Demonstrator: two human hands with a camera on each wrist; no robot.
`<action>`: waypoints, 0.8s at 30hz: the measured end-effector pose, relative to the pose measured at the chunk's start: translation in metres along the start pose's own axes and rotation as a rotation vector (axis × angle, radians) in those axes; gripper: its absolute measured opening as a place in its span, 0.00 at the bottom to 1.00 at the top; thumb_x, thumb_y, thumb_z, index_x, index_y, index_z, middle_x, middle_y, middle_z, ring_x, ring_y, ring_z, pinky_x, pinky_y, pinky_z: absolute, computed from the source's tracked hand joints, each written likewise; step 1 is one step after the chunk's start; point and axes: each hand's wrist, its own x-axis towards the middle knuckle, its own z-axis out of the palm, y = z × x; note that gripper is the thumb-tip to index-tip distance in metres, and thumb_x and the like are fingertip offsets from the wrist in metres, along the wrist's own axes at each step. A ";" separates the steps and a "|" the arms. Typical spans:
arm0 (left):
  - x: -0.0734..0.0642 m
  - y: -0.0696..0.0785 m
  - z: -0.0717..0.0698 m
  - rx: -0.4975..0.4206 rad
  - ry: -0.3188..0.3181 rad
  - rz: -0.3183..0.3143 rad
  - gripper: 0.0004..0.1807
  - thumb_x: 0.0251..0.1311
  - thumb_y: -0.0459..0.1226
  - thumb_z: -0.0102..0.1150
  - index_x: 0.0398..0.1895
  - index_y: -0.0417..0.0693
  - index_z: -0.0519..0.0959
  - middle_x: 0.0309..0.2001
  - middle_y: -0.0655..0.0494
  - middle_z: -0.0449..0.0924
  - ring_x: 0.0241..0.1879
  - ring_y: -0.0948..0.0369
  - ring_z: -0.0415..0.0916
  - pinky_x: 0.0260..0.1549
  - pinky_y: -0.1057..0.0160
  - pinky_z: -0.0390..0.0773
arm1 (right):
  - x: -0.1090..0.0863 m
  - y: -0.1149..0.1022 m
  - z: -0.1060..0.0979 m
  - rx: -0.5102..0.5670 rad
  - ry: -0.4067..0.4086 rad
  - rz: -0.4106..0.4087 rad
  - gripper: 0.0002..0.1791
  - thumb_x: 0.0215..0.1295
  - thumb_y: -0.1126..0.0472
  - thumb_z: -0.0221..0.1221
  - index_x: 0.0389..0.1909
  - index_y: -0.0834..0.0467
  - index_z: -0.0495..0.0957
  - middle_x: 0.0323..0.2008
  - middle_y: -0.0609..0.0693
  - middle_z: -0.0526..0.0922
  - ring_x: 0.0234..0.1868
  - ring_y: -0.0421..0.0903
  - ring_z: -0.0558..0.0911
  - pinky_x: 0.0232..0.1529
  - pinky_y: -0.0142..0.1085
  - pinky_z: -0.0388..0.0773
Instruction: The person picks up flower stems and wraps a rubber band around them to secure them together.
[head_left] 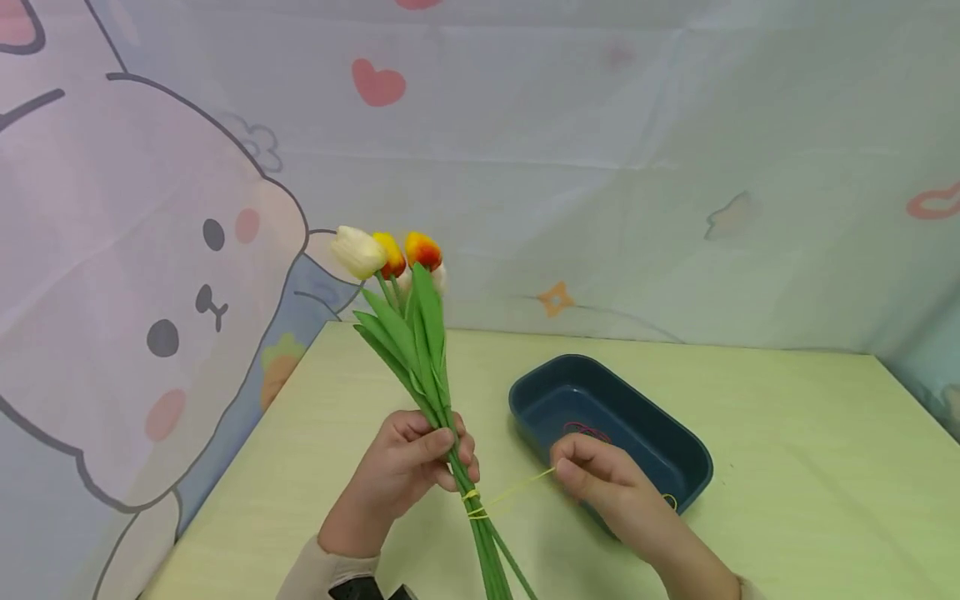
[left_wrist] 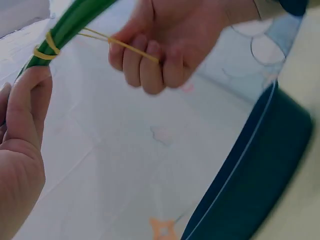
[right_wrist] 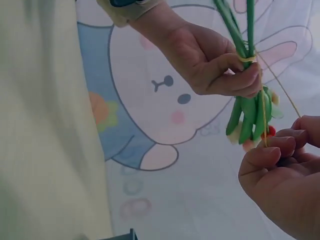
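A bunch of tulips (head_left: 431, 350), with white and orange-yellow blooms and green leaves, leans up over the table. My left hand (head_left: 420, 458) grips its stems below the leaves, thumb across the front. Just under that hand a yellow rubber band (head_left: 476, 505) is wound round the stems. My right hand (head_left: 607, 492) pinches a stretched loop of this band and holds it out to the right, taut. In the left wrist view the band (left_wrist: 47, 51) circles the stems, and the right hand (left_wrist: 160, 55) has its fingers curled on the strand.
A dark blue tray (head_left: 622, 408) stands on the pale yellow-green table (head_left: 810, 467), partly behind my right hand. Inside it lie pink rubber bands (head_left: 587, 431) and a yellow one (head_left: 670, 501). A printed cloth (head_left: 562, 167) hangs behind the table.
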 end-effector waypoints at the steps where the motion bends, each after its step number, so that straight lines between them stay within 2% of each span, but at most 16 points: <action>1: 0.000 0.000 0.002 -0.045 -0.022 0.006 0.12 0.66 0.28 0.39 0.40 0.39 0.76 0.35 0.55 0.79 0.36 0.59 0.79 0.36 0.67 0.81 | 0.000 0.001 0.003 0.014 -0.017 0.001 0.07 0.68 0.71 0.41 0.30 0.67 0.64 0.22 0.51 0.59 0.26 0.46 0.61 0.23 0.35 0.59; 3: 0.000 -0.001 0.006 -0.118 -0.031 0.014 0.13 0.68 0.30 0.36 0.41 0.40 0.74 0.35 0.56 0.79 0.36 0.60 0.79 0.37 0.68 0.81 | 0.000 0.005 0.009 0.048 -0.039 0.017 0.07 0.68 0.70 0.40 0.30 0.68 0.63 0.22 0.52 0.58 0.26 0.46 0.61 0.24 0.35 0.58; 5: -0.001 -0.001 0.009 -0.172 0.007 0.013 0.14 0.69 0.31 0.33 0.42 0.41 0.73 0.35 0.56 0.79 0.36 0.61 0.79 0.36 0.70 0.80 | -0.001 0.010 0.018 0.062 -0.045 0.008 0.07 0.68 0.70 0.41 0.31 0.69 0.63 0.22 0.52 0.58 0.26 0.47 0.61 0.24 0.35 0.60; 8: -0.002 0.000 0.012 -0.246 0.103 0.015 0.17 0.70 0.31 0.28 0.41 0.42 0.73 0.35 0.55 0.79 0.37 0.61 0.78 0.34 0.74 0.80 | -0.002 0.020 0.033 0.128 -0.010 0.000 0.07 0.69 0.70 0.40 0.32 0.68 0.63 0.24 0.51 0.60 0.27 0.45 0.62 0.26 0.33 0.62; 11: -0.002 0.000 0.012 -0.291 0.191 0.031 0.18 0.71 0.31 0.25 0.40 0.41 0.72 0.35 0.54 0.77 0.38 0.61 0.78 0.34 0.75 0.80 | -0.003 0.031 0.049 0.233 0.031 -0.043 0.07 0.68 0.71 0.39 0.36 0.63 0.67 0.26 0.44 0.65 0.27 0.38 0.65 0.23 0.30 0.63; 13: -0.002 -0.002 0.012 -0.309 0.245 0.046 0.18 0.71 0.32 0.26 0.40 0.41 0.72 0.36 0.53 0.77 0.39 0.60 0.78 0.36 0.73 0.80 | -0.003 0.036 0.058 0.313 0.062 -0.046 0.10 0.69 0.70 0.39 0.38 0.57 0.68 0.29 0.41 0.68 0.30 0.35 0.67 0.25 0.27 0.64; 15: 0.000 -0.004 0.013 -0.306 0.304 0.060 0.18 0.71 0.32 0.26 0.39 0.41 0.73 0.36 0.53 0.76 0.39 0.60 0.78 0.39 0.72 0.79 | -0.003 0.041 0.064 0.393 0.070 -0.062 0.14 0.69 0.70 0.37 0.39 0.53 0.69 0.32 0.41 0.71 0.32 0.34 0.68 0.29 0.24 0.66; 19: 0.003 -0.008 0.015 -0.269 0.465 0.056 0.16 0.69 0.31 0.32 0.35 0.43 0.75 0.34 0.54 0.78 0.38 0.60 0.79 0.40 0.70 0.79 | -0.001 0.047 0.074 0.619 0.085 -0.025 0.15 0.70 0.69 0.36 0.39 0.53 0.72 0.33 0.42 0.73 0.36 0.36 0.71 0.39 0.24 0.69; 22: 0.005 -0.012 0.017 -0.215 0.608 0.030 0.14 0.68 0.31 0.36 0.32 0.44 0.76 0.32 0.55 0.78 0.37 0.62 0.79 0.38 0.71 0.79 | -0.003 0.050 0.082 0.756 0.106 0.054 0.14 0.71 0.65 0.39 0.38 0.52 0.74 0.34 0.41 0.76 0.36 0.35 0.73 0.40 0.24 0.72; 24: 0.007 -0.015 0.017 -0.158 0.701 0.020 0.13 0.66 0.32 0.41 0.30 0.43 0.77 0.30 0.55 0.78 0.35 0.62 0.80 0.37 0.72 0.80 | -0.006 0.052 0.086 0.799 0.126 0.116 0.12 0.71 0.62 0.41 0.36 0.50 0.74 0.34 0.40 0.76 0.37 0.35 0.73 0.42 0.24 0.73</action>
